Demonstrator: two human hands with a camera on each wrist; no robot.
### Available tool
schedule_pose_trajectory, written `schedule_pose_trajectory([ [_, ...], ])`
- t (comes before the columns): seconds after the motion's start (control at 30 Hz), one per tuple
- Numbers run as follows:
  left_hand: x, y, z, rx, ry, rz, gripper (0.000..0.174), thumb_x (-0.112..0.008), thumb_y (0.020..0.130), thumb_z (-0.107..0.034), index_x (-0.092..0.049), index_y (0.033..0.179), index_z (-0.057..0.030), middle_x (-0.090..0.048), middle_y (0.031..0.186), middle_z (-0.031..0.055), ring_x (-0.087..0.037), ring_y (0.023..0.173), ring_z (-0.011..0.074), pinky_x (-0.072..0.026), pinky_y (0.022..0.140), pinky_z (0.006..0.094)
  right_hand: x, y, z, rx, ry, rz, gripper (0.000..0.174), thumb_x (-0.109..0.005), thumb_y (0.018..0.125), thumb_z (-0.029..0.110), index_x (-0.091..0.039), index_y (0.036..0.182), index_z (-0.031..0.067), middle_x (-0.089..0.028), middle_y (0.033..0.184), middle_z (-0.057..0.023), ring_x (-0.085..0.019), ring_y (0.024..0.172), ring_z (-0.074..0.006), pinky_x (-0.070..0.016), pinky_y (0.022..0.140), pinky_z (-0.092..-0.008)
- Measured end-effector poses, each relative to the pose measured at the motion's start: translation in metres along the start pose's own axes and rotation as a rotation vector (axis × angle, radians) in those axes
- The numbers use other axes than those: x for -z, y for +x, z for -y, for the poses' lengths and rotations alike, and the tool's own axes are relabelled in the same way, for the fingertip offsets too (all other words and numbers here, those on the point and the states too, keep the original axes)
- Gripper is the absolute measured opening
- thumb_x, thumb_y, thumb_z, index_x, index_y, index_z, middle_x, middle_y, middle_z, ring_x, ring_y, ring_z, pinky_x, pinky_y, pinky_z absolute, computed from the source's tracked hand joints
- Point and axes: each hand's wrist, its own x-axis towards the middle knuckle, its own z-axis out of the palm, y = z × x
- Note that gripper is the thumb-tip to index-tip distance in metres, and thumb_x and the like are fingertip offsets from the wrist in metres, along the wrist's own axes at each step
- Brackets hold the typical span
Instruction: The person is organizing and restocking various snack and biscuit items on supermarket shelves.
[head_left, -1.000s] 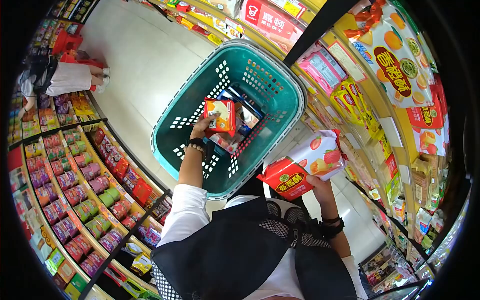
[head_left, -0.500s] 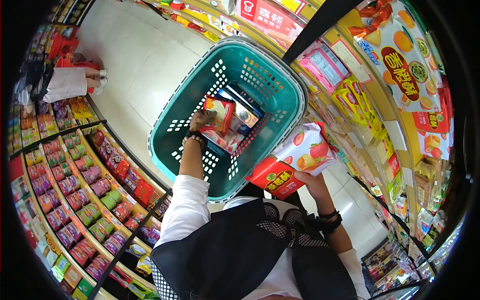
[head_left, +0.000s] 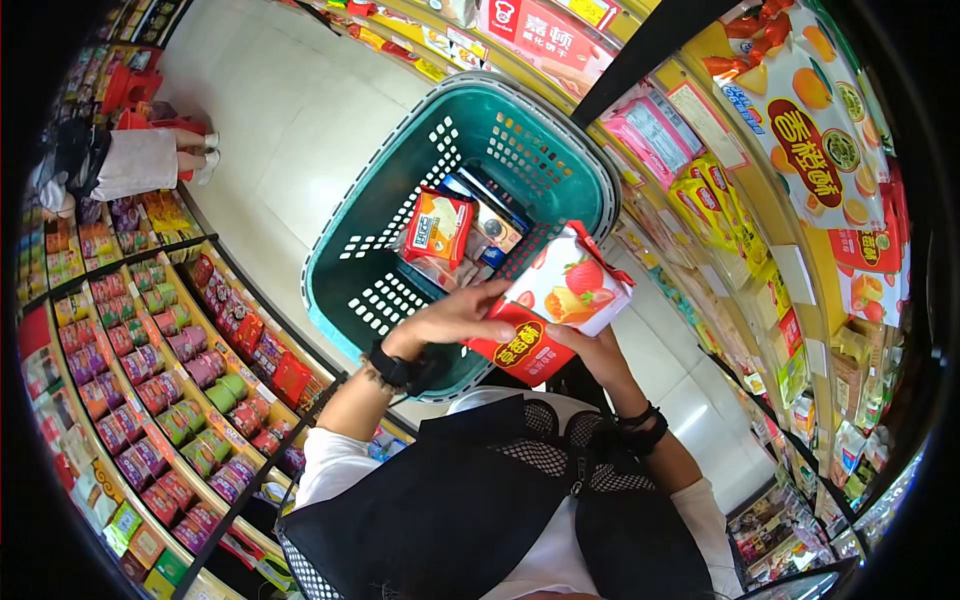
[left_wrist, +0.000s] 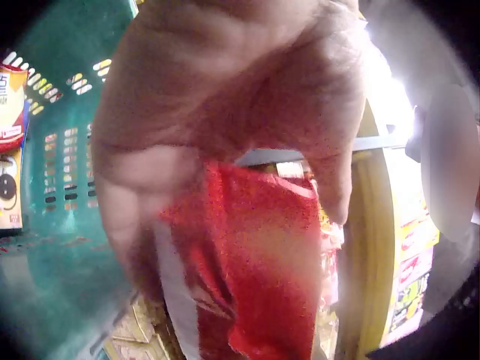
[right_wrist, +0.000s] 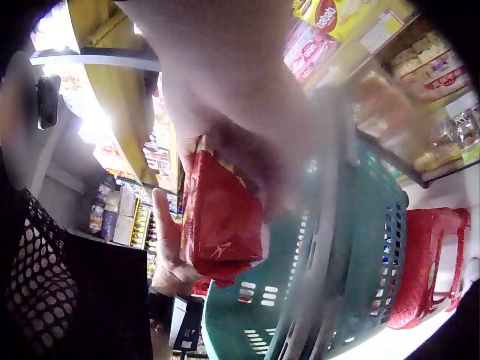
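A red and white strawberry pastry pack (head_left: 575, 285), printed with strawberries, is held over the near right side of a green shopping basket (head_left: 350, 225). My right hand (head_left: 597, 350) grips its lower right end. At the left end, my left hand (head_left: 455, 318) has its thumb over the red front and its fingers around the edge. In the left wrist view, the red end of the pack (left_wrist: 266, 255) lies between thumb and fingers. An orange and red snack packet (head_left: 440, 228) lies in the basket beside a dark blue box (head_left: 495, 228).
Shelves of biscuits stand close on the right, with a large orange-printed pack (head_left: 800, 130) on them. Rows of packaged cups (head_left: 180, 405) fill the left shelf. A person in a light skirt (head_left: 135, 163) is at the far left, near red baskets (head_left: 130, 88).
My left hand has let go of the orange and red packet in the basket and come back to the strawberry pack. My right hand has brought that pack leftward, nearer the basket.
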Motion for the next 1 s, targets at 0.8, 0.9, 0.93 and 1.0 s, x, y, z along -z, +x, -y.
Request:
schedule_pose_trajectory([
  [0.8, 0.107, 0.094, 0.145, 0.226, -0.28, -0.407, 0.05, -0.07, 0.075, -0.012, -0.047, 0.116, 0.0031, -0.06, 0.102, 0.0105, -0.061, 0.089, 0.018, -0.0507, 0.077, 0.0299, 0.009, -0.002, -0.007, -0.128, -0.324, 0.178, 0.021, -0.058, 0.086, 0.013, -0.051, 0.099, -0.0009, -0.062, 0.082, -0.0097, -0.063, 0.078, -0.0146, -0.0491, 0.067, -0.0249],
  [0.9, 0.11, 0.101, 0.159, 0.282, -0.251, -0.387, 0.05, -0.071, 0.074, -0.013, -0.049, 0.116, 0.0024, -0.061, 0.101, 0.0096, -0.061, 0.088, 0.0178, -0.0509, 0.077, 0.0302, 0.011, -0.002, -0.007, -0.12, -0.318, 0.165, 0.02, -0.058, 0.086, 0.013, -0.051, 0.099, -0.0007, -0.062, 0.082, -0.0094, -0.063, 0.078, -0.0147, -0.0491, 0.067, -0.0249],
  [0.93, 0.112, 0.102, 0.163, 0.283, -0.251, -0.386, 0.05, -0.071, 0.074, -0.013, -0.049, 0.116, 0.0024, -0.061, 0.101, 0.0096, -0.061, 0.088, 0.0178, -0.0509, 0.077, 0.0302, 0.012, -0.002, -0.007, -0.121, -0.317, 0.164, 0.02, -0.058, 0.086, 0.013, -0.051, 0.099, -0.0007, -0.062, 0.082, -0.0094, -0.063, 0.078, -0.0147, -0.0491, 0.067, -0.0249],
  [1.0, 0.114, 0.105, 0.172, 0.27, -0.161, -0.427, 0.05, -0.072, 0.073, -0.015, -0.051, 0.115, 0.0019, -0.061, 0.103, 0.009, -0.061, 0.088, 0.018, -0.0502, 0.078, 0.0304, 0.012, -0.002, -0.006, -0.118, -0.328, 0.15, 0.019, -0.057, 0.086, 0.013, -0.051, 0.098, -0.0006, -0.062, 0.082, -0.0085, -0.063, 0.077, -0.0144, -0.049, 0.066, -0.0243],
])
